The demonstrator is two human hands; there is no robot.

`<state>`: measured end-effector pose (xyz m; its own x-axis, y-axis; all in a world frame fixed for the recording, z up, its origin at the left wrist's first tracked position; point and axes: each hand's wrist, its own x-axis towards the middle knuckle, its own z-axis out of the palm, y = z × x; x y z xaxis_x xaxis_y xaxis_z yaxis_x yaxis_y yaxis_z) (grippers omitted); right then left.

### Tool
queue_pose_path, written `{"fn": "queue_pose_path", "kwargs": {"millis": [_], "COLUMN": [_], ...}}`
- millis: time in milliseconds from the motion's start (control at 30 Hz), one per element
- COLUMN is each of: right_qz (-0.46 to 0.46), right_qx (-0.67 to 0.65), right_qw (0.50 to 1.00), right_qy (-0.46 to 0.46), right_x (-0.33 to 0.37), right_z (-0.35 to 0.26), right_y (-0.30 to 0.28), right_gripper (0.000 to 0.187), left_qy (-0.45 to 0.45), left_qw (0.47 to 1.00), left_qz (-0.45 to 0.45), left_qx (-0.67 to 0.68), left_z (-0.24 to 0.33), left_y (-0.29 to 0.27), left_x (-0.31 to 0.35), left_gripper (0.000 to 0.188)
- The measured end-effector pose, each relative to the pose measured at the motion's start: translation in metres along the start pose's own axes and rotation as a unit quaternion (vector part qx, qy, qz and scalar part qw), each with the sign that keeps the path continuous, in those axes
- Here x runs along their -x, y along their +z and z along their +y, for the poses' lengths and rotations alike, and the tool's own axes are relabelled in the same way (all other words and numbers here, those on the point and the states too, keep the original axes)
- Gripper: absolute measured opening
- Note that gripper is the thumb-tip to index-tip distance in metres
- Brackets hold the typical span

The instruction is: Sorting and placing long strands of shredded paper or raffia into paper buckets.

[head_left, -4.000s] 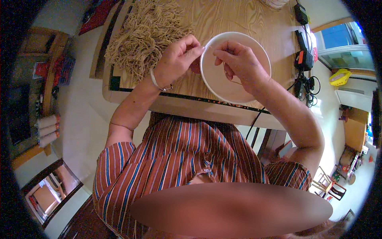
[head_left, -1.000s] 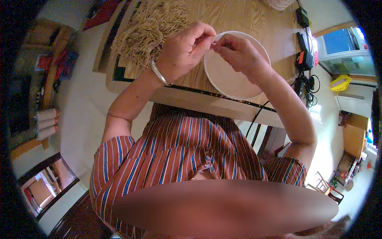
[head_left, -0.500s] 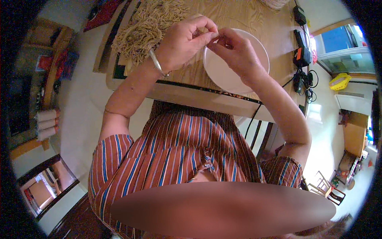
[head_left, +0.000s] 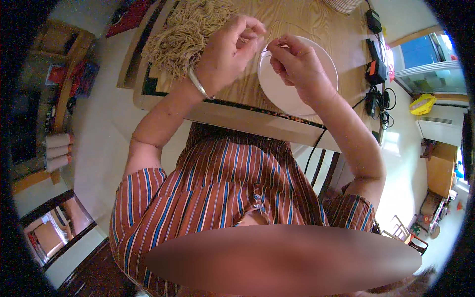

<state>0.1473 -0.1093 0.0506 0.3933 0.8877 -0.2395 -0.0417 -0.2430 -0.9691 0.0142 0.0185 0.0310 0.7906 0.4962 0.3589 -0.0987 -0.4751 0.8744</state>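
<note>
Left hand (head_left: 230, 52) and right hand (head_left: 297, 67) each pinch a thin pale strand (head_left: 269, 45) above the white plate (head_left: 299, 74) on the worktop (head_left: 297, 20). Risk: excess tension may snap the strand; a loosened grip may drop it off-plate.

Striped short-sleeved shirt (head_left: 222, 188), silver bangle (head_left: 199, 85)

A yellow basket (head_left: 422, 104) sits by the window (head_left: 426, 63), black cables (head_left: 374, 94) perhaps chargers, hang off the table edge
</note>
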Motion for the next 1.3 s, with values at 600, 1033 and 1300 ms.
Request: {"fn": "queue_pose_path", "kwargs": {"millis": [600,1033,1300], "right_qz": [-0.043,-0.004,-0.006], "right_qx": [-0.128,-0.059,-0.049], "right_qw": [0.991,0.998,0.999], "right_qy": [0.002,0.014,-0.002], "right_x": [0.000,0.005,0.005], "right_z": [0.015,0.017,0.015], "right_y": [-0.005,-0.010,-0.012], "right_gripper": [0.018,0.018,0.018], "left_qy": [0.129,0.070,0.091], "left_qw": [0.964,0.980,0.977], "left_qz": [-0.003,-0.024,-0.038], "left_qx": [-0.231,-0.185,-0.187], "left_z": [-0.004,-0.006,-0.005], "left_y": [0.010,0.014,0.013], "left_x": [0.013,0.010,0.007], "left_gripper": [0.020,0.014,0.014]}}
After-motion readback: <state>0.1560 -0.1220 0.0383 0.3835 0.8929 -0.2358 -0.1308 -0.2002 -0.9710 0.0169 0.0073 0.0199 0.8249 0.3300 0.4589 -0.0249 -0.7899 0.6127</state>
